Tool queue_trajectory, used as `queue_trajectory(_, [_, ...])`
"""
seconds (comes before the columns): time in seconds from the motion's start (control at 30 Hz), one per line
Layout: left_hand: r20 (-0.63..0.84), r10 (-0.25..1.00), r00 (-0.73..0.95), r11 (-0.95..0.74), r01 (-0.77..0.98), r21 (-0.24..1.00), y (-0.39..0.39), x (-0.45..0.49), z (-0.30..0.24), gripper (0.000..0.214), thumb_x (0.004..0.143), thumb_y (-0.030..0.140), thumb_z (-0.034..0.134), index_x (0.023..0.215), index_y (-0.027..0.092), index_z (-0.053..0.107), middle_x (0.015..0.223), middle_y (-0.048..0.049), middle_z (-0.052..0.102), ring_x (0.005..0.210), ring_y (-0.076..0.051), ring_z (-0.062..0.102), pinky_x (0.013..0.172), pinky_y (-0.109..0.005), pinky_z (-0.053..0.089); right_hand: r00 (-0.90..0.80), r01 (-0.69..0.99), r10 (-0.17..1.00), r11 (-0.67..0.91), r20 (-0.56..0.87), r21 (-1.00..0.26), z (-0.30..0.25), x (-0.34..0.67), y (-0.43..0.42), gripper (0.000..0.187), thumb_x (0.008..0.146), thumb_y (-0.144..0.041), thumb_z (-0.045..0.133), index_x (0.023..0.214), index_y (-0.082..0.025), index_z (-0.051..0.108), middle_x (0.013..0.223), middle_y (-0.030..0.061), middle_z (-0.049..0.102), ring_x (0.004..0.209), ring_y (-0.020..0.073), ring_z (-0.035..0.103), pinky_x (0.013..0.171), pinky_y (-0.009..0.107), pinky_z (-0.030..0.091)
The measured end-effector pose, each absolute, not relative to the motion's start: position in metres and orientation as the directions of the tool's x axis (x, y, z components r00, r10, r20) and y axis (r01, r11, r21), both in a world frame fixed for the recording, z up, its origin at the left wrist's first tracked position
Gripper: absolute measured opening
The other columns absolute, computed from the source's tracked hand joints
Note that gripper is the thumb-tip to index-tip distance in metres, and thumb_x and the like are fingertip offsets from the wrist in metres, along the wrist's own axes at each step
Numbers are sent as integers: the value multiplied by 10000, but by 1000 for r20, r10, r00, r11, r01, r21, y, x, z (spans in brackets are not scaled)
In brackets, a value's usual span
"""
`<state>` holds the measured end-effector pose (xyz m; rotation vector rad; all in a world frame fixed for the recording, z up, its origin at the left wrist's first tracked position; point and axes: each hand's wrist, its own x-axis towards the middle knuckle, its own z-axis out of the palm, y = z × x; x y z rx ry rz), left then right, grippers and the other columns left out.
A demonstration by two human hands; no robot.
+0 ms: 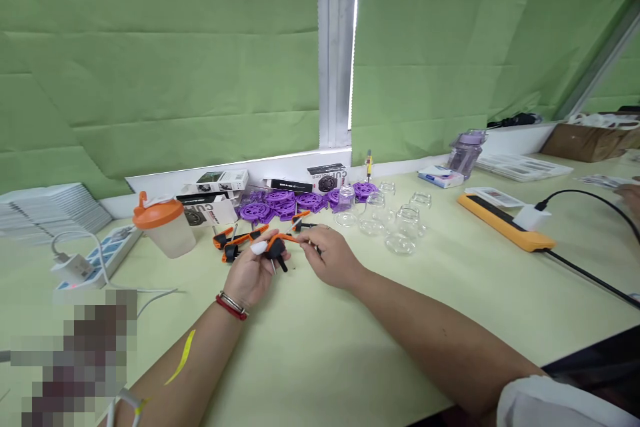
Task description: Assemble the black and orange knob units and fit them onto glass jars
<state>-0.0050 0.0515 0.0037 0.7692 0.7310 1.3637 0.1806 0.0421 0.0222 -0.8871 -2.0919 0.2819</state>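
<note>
My left hand (249, 278) is closed around a small black part with an orange lever arm (276, 247), clamp-like in shape, and a thin metal pin shows below it. The fingers of my right hand (331, 257) pinch the far end of its orange arm; whether they hold anything more is hidden. Just beyond my left hand lie several similar orange-and-black parts (230, 237). Behind these is a pile of purple wheel-shaped plastic pieces (257, 211). Several clear glass cups (401, 240) stand beyond my right hand, to its right.
Cup holder boxes (213, 208) stand against the wall. On the left are a lidded orange-topped cup (173, 233), a white power strip (113, 248) and a white stack (53, 212). An orange power strip (505, 223) and purple bottle (467, 155) sit right. Another person's hand (629, 199) shows at far right.
</note>
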Motion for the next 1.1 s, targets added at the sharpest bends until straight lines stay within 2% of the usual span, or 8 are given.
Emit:
queue_trajectory(0.1, [-43, 999, -10, 29, -572, 820, 57, -12, 5, 363, 723, 47, 511, 1047, 106, 663, 766, -76, 654, 697, -185, 646, 678, -351, 564, -440, 599, 788, 614, 430, -514, 7, 175, 44, 209, 868, -133, 460, 962, -160, 644, 935, 67, 654, 841, 167, 589, 754, 278, 420])
queue_trajectory(0.23, [-76, 997, -20, 51, -572, 819, 60, -14, 4, 385, 697, 0, 475, 1020, 89, 664, 770, -81, 655, 707, -181, 666, 658, -308, 571, -530, 747, 826, 561, 191, -356, -13, 163, 50, 203, 878, -185, 495, 990, -179, 664, 1001, 70, 614, 822, 162, 604, 667, 263, 398])
queue_trajectory(0.33, [-95, 995, 11, 83, -593, 801, 59, -12, 4, 372, 708, 10, 474, 1017, 90, 663, 772, -88, 661, 730, -187, 673, 676, -312, 576, -565, 783, 814, 580, 134, -225, -20, 155, 54, 201, 891, -182, 479, 908, -182, 679, 954, 56, 607, 788, 150, 605, 611, 252, 369])
queue_trajectory(0.47, [-105, 994, 26, 99, -614, 783, 59, -10, 3, 304, 724, 34, 500, 968, 93, 673, 794, -103, 673, 748, -206, 675, 690, -346, 581, -572, 796, 812, 583, 117, -161, -20, 154, 55, 207, 873, -137, 481, 807, -171, 674, 900, 43, 610, 750, 134, 596, 587, 241, 348])
queue_trajectory(0.6, [-102, 995, 6, 83, -621, 779, 60, -11, 0, 230, 732, 38, 509, 882, 88, 676, 765, -109, 669, 735, -219, 673, 687, -373, 584, -504, 822, 852, 523, 141, -223, -10, 162, 56, 206, 900, -215, 477, 841, -172, 670, 933, 59, 634, 784, 146, 605, 625, 243, 367])
queue_trajectory(0.73, [-95, 996, 4, 77, -618, 783, 60, -12, 0, 255, 696, -4, 509, 871, 78, 676, 729, -101, 662, 753, -220, 673, 700, -353, 581, -187, 911, 968, 235, 168, -338, 0, 178, 65, 268, 938, -320, 421, 918, -173, 644, 905, 103, 664, 831, 198, 621, 654, 274, 395])
queue_trajectory(0.87, [-100, 995, -17, 70, -602, 795, 60, -11, 1, 250, 697, 11, 507, 867, 88, 673, 727, -90, 664, 755, -213, 674, 703, -338, 582, -36, 924, 999, 34, 2, -381, -4, 188, 78, 367, 851, -505, 527, 836, -158, 647, 850, 128, 671, 768, 243, 641, 592, 297, 410])
queue_trajectory(1.1, [-90, 994, -54, 39, -602, 798, 61, -12, 0, 208, 792, 90, 473, 899, 105, 650, 788, -100, 687, 743, -203, 676, 724, -372, 585, -36, 912, 999, 23, -24, -409, -6, 196, 85, 173, 810, -310, 586, 825, -151, 651, 867, 113, 676, 745, 209, 627, 544, 264, 355])
